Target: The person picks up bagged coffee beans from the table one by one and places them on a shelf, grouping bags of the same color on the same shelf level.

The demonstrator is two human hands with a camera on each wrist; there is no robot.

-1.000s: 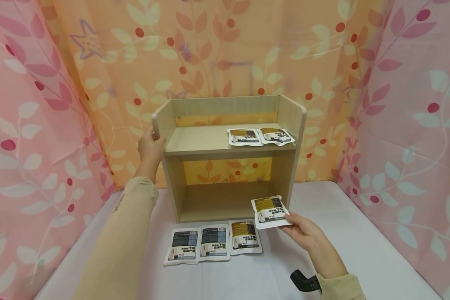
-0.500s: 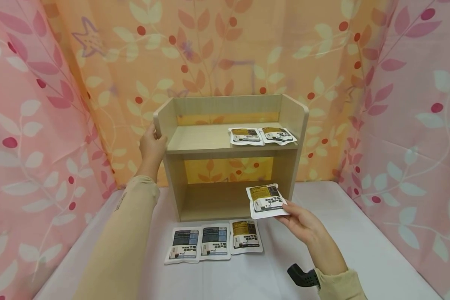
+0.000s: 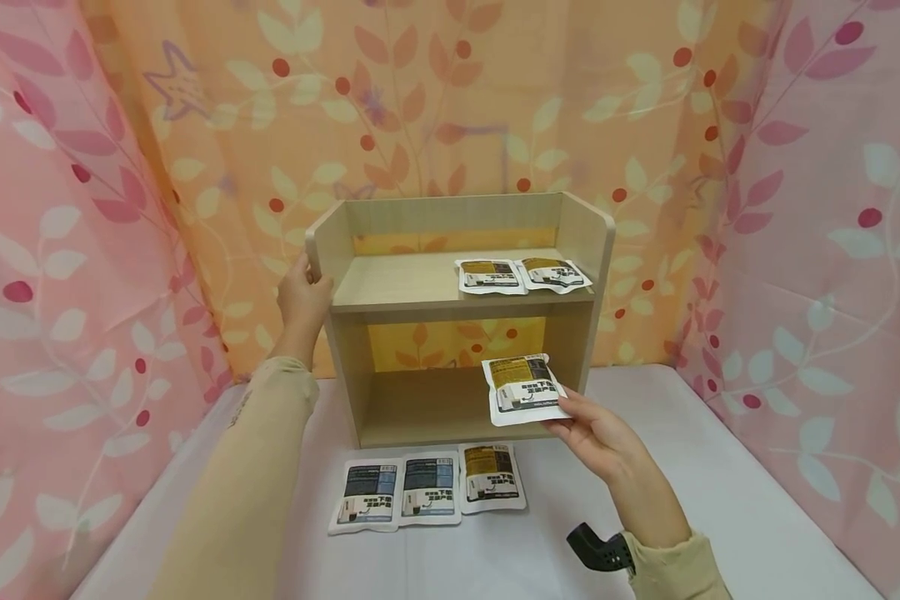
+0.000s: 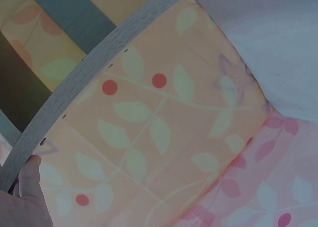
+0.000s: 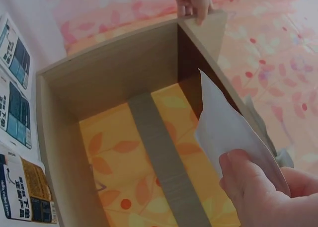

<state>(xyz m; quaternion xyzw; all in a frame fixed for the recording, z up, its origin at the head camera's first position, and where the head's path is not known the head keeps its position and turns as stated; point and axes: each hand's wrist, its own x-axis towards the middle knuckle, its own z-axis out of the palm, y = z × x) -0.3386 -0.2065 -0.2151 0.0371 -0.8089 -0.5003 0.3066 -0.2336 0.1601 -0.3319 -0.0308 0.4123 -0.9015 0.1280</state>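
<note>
Packet [image 3: 523, 390] lifted up and leftward since 1 second ago, pinched in right hand [image 3: 596, 433], now before shelf unit's [image 3: 457, 312] lower opening. Left hand [image 3: 302, 298] still gripping its left side panel. Likely heading for the upper board.

White table [image 3: 720, 500]: shelf [image 3: 457, 317], three packets [image 3: 427, 487] left of right hand [image 3: 600, 437]; two packets [image 3: 521, 274] up top.

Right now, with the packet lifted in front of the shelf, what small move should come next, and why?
Probably raise the packet toward the top board, beside the two packets already lying there. The right hand holds it level with the lower opening, below that board, while the left hand grips the shelf's side panel.
</note>
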